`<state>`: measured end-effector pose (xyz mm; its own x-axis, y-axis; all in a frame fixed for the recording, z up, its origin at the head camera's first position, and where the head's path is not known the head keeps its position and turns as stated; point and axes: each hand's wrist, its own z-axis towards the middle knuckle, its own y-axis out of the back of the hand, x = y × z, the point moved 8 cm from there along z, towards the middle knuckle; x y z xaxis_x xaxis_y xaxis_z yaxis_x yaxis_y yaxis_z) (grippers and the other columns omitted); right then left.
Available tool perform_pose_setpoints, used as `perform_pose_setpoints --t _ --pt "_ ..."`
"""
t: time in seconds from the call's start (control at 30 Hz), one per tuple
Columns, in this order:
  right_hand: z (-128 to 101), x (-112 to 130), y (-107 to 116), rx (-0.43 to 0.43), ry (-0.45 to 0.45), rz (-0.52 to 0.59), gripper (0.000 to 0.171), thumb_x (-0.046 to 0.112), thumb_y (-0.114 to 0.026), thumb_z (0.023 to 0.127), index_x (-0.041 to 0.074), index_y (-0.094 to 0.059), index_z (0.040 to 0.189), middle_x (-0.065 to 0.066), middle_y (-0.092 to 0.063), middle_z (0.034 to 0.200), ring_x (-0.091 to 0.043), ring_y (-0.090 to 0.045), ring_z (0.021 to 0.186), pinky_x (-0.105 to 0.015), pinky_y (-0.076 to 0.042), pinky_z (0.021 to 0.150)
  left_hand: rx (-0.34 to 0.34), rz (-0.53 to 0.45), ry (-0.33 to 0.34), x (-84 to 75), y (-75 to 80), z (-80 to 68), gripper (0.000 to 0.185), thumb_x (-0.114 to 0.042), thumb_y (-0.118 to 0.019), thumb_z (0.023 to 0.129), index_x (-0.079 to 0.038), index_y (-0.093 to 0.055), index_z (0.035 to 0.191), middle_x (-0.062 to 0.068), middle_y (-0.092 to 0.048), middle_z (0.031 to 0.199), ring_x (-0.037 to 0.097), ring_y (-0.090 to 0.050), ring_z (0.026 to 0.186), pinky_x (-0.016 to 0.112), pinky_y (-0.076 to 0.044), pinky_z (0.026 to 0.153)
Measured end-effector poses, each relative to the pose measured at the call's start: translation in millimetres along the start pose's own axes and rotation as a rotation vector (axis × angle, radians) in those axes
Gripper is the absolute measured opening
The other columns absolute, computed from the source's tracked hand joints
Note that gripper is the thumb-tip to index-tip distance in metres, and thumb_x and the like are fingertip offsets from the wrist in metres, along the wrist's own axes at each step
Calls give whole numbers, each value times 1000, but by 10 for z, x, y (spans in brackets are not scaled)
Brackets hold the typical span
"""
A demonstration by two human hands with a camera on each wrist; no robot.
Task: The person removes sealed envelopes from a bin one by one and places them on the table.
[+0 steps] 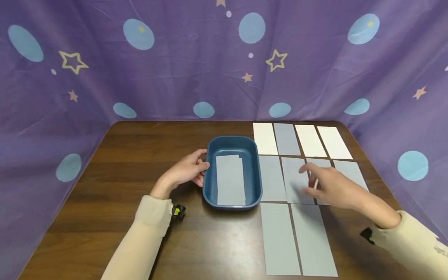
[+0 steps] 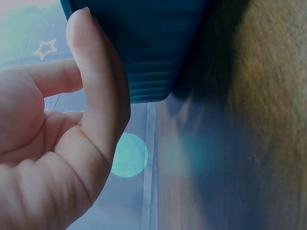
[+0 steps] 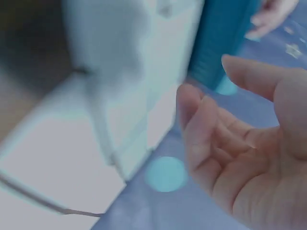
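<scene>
A dark blue rectangular tray [image 1: 259, 171] stands on the table with a loose stack of pale grey cards [image 1: 231, 181] inside. At its left side, my left hand [image 1: 185, 168] touches the outer wall; the thumb lies against the tray [image 2: 158, 52] near the rim. My right hand [image 1: 330, 186] hovers, slightly blurred, over the middle row of cards to the tray's right. Its thumb and fingers are bent loosely and apart, holding nothing. Beneath it lies a pale grey card [image 1: 295, 177], partly covered by the fingertips from above.
Cards lie in rows on the right of the brown table [image 1: 115, 175]. The far row has white cards [image 1: 309, 140] and a bluish-grey card [image 1: 287, 139]. Two grey cards [image 1: 280, 237] lie nearest. A purple curtain [image 1: 168, 77] surrounds the table's back and sides.
</scene>
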<state>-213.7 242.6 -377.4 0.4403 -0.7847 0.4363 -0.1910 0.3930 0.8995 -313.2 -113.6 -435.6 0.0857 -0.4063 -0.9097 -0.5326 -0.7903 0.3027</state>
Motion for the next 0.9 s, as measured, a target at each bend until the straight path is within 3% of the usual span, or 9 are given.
perform_pose_setpoints --t 0.1,0.2,0.33,0.43,0.6,0.73,0.9 --pt "399 217 166 -71 43 8 36 11 -80 95 6 -65 128 4 -72 90 -3 -64 71 -28 -57 63 -2 -2 1 17 10 -5 63 -12 -54 109 -5 -27 166 14 -57 91 18 -65 61 35 -65 60" --pt "839 438 143 -70 97 56 35 11 -81 94 6 -70 127 -2 -75 101 -13 -71 81 -33 -62 71 0 0 -3 42 13 -3 63 -12 -54 109 -4 -26 166 14 -57 91 18 -65 61 34 -65 60" --pt "1363 694 -161 58 168 64 45 14 -81 94 4 -68 136 -11 -72 121 -27 -72 99 -39 -63 86 -4 0 -6 65 16 -2 63 -11 -54 109 -3 -27 165 14 -57 91 18 -65 60 35 -65 60" --pt "1644 770 -455 171 174 -40 54 19 -81 96 0 -62 144 -17 -66 137 -35 -67 119 -46 -58 101 -7 -4 -6 66 8 -4 63 -11 -54 109 -2 -28 165 14 -57 90 18 -65 60 38 -66 61" --pt "1859 713 -789 283 64 -197 64 26 -81 97 -1 -57 149 -20 -64 141 -36 -57 135 -47 -51 113 2 -5 -2 49 -24 4 63 -11 -54 109 -3 -28 165 14 -58 91 18 -66 61 42 -67 64" --pt "1906 682 -852 274 -6 -211 63 26 -83 95 0 -59 148 -20 -65 141 -35 -57 137 -47 -50 116 1 -7 -7 10 -26 6 62 -11 -54 109 -4 -28 165 16 -59 91 18 -65 60 40 -66 62" --pt "1934 688 -852 251 -26 -217 58 24 -83 94 1 -63 143 -19 -67 137 -33 -61 130 -46 -53 112 -4 -5 -9 4 -11 7 63 -12 -54 109 -3 -27 165 18 -59 93 18 -65 60 38 -66 60"
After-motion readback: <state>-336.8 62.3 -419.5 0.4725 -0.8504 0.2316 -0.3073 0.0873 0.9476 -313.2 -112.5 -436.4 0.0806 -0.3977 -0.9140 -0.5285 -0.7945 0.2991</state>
